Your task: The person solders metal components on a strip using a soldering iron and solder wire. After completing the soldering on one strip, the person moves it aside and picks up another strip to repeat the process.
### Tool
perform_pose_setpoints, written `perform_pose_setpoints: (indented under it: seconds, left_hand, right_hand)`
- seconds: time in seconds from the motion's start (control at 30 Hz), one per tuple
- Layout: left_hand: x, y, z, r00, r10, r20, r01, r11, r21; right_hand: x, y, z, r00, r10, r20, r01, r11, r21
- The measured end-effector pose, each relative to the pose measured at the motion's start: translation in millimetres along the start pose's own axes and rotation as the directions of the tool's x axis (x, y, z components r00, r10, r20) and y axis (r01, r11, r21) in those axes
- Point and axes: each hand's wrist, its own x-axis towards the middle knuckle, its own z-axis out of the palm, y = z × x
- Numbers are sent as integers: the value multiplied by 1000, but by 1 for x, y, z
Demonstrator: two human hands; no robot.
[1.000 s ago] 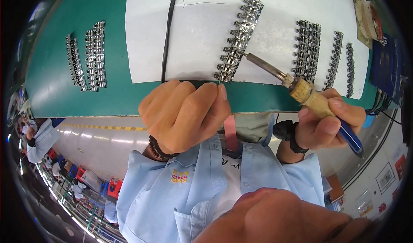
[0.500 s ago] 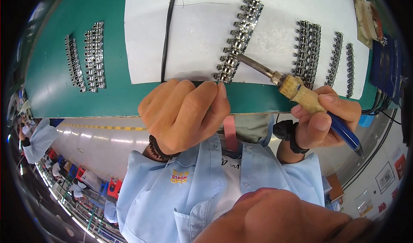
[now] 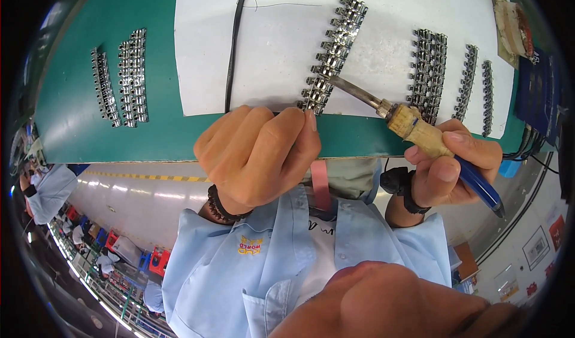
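A strip of shiny metal connectors (image 3: 336,50) lies slanted on a white sheet (image 3: 275,56). My left hand (image 3: 257,155) is closed, its thumb and index finger pinching the strip's near end. Anything else inside its curled fingers is hidden. My right hand (image 3: 458,164) grips a soldering iron (image 3: 417,131) with a worn wooden handle and a blue rear end. The iron's metal tip touches or sits right over the lower part of the strip; which of the two I cannot tell.
More connector strips (image 3: 427,68) lie to the right, with single ones (image 3: 465,82) beyond. Others (image 3: 132,77) rest on the green bench mat (image 3: 162,137) at left. A black cable (image 3: 235,44) crosses the sheet. A stained block (image 3: 515,29) stands far right, beside a blue box (image 3: 538,95).
My left hand has shifted very slightly upward at the strip's near end. The iron and the strip are almost unmoved.
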Motion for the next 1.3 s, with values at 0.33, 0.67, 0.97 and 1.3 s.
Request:
perform_pose_setpoints:
  seconds: [0.33, 0.67, 0.97, 1.3]
  left_hand:
    - [-6, 1, 1, 995, -26, -100, 27, 1000, 5]
    - [0, -2, -2, 1000, 16, 25, -15, 999, -45]
    - [2, -6, 3, 998, 67, -1, -67, 997, -25]
    - [19, -1, -2, 993, -1, 114, 20, 986, -164]
  right_hand:
    - [-4, 0, -1, 998, -61, 5, 62, 994, -90]
    - [-4, 5, -2, 987, -160, -35, 153, 977, -148]
    - [-3, 7, -1, 980, -172, -95, 157, 976, -151]
    - [-1, 11, -3, 965, -234, -116, 207, 956, -208]
